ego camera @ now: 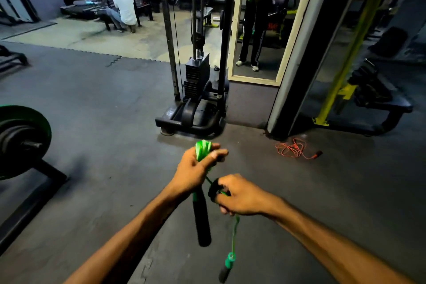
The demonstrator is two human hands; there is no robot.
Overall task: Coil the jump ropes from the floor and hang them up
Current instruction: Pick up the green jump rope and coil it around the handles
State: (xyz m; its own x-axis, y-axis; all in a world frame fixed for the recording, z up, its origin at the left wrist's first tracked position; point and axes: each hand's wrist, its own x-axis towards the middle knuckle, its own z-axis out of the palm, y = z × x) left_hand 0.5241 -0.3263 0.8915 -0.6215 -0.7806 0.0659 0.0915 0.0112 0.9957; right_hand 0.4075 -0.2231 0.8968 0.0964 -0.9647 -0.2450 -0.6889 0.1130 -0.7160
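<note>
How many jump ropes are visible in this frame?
2. A green rope, partly coiled, is held in the left hand and right hand. An orange rope lies tangled on the floor to the right. Others may be out of view.

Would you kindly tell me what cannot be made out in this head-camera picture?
Head view:
Coiled green plastic jump rope: loop count hidden inside the left hand.
Right hand: its grip hides how the rope runs inside.
Thin orange jump rope on the floor: tangle too small to trace.

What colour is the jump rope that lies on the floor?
The jump rope on the floor is orange, seen best in the head view.
</note>
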